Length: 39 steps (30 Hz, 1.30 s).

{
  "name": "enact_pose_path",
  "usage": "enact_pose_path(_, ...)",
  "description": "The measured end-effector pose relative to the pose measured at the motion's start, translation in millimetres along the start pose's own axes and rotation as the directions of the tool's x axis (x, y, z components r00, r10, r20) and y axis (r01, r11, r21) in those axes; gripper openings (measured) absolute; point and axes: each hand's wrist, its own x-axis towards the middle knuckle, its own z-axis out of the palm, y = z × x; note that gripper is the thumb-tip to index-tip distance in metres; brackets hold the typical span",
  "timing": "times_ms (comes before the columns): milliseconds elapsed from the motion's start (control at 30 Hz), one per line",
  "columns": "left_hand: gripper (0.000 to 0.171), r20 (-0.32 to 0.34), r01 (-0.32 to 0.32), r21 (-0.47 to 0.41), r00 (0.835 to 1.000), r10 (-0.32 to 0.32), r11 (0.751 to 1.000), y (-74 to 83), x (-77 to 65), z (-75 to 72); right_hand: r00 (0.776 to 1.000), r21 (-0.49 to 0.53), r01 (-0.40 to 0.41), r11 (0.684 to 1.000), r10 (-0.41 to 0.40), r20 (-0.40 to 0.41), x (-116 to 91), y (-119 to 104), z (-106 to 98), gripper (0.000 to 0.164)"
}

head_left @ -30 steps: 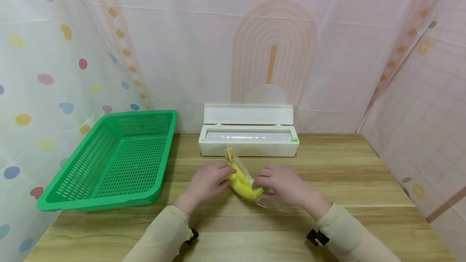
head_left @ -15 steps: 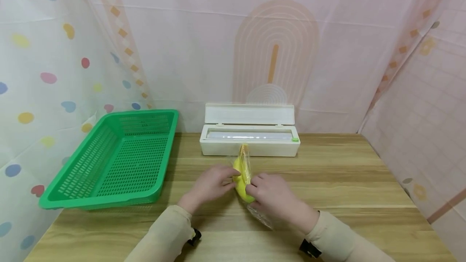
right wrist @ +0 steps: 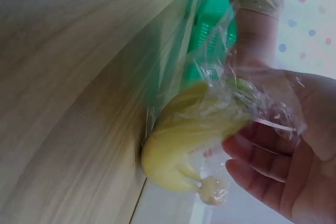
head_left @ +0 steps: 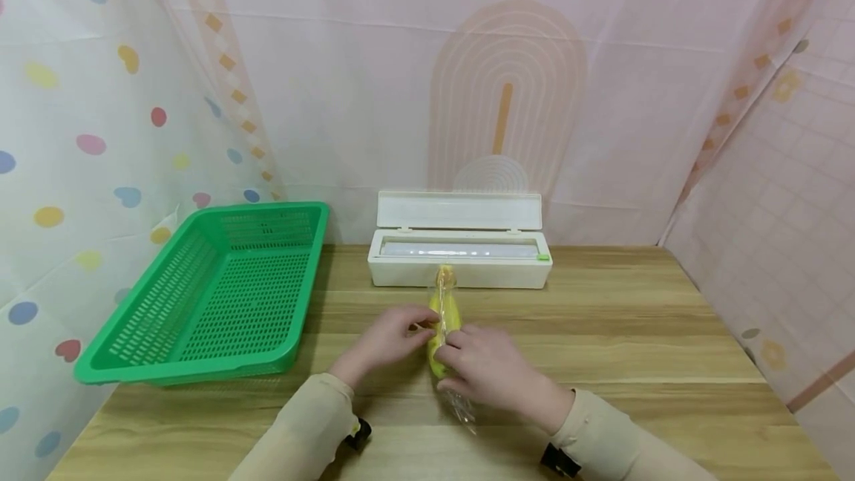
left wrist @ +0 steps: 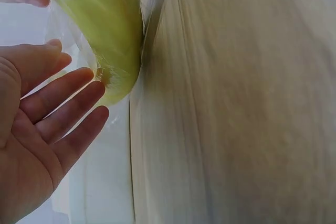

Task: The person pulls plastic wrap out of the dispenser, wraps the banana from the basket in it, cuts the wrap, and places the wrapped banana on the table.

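Observation:
A small bunch of bananas [head_left: 444,312] in clear plastic wrap [head_left: 462,408] stands over the table, stem end away from me. Its curved sides shine through the film in the left wrist view, bananas [left wrist: 110,30] uppermost. My left hand [head_left: 394,336] touches the left side with its fingertips; in the left wrist view this hand [left wrist: 47,108] has its fingers spread and mostly straight. On the near right side, my right hand [head_left: 490,366] grips the lower end and the film. Loose wrap lies across the right palm [right wrist: 310,114] in the right wrist view. The right thumb is hidden there.
Behind the bananas stands a white cling film dispenser [head_left: 461,273] with its lid raised and a roll inside. A green plastic basket [head_left: 294,318] sits at the left of the wooden table [head_left: 634,332]. Patterned curtains [head_left: 347,95] hang around the table.
The bananas have turned from slanting to nearly straight, stem away from me. My right hand has moved left and nearer to me, with the loose film trailing below it. My left hand stays beside them.

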Motion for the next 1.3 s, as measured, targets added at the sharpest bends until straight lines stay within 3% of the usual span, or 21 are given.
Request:
enact_pose_path(133, 0.022, -0.004, 0.035, -0.045, 0.999, -0.035, 0.998, -3.7, -0.8, 0.1, 0.998, 0.144, -0.055, 0.988, 0.049, 0.047, -1.1, 2.5, -3.2, 0.039)
enact_pose_path(300, 0.021, -0.016, 0.078, -0.111, 0.997, -0.08, 0.991, -6.9, -0.4, -0.6, 0.989, 0.308, -0.136, 0.942, 0.108, 0.105, -1.4, 8.1, -7.3, 0.041)
enact_pose_path(433, 0.023, -0.027, 0.113, -0.152, 0.993, -0.119, 0.982, -7.0, -0.3, -2.1, 0.987, 0.381, -0.16, 0.911, 0.137, 0.087, -1.8, 14.6, -9.3, 0.04)
enact_pose_path(567, 0.024, -0.045, 0.188, -0.203, 0.979, -0.201, 0.961, -4.0, 1.6, -4.1, 0.98, 0.432, -0.196, 0.88, 0.194, 0.049, -2.4, 23.8, -11.2, 0.038)
enact_pose_path(700, 0.024, -0.1, 0.259, -0.264, 0.951, -0.293, 0.929, 1.2, 6.4, -5.9, 0.963, 0.478, -0.243, 0.844, 0.27, 0.013, -1.2, 33.7, -12.5, 0.034)
enact_pose_path(900, 0.02, -0.206, 0.303, -0.244, 0.912, -0.354, 0.921, 7.8, 13.5, -7.5, 0.913, 0.549, -0.336, 0.765, 0.409, -0.012, 4.3, 48.2, -7.9, 0.03)
enact_pose_path(1100, 0.027, -0.223, 0.383, -0.275, 0.867, -0.446, 0.882, 13.4, 16.9, -6.8, 0.852, 0.635, -0.434, 0.639, 0.521, 0.059, 8.6, 60.5, 4.6, 0.03)
enact_pose_path(1300, 0.042, -0.194, 0.473, -0.341, 0.81, -0.554, 0.812, 11.6, 20.7, -5.7, 0.784, 0.686, -0.524, 0.504, 0.6, 0.158, 12.0, 67.4, 13.3, 0.035)
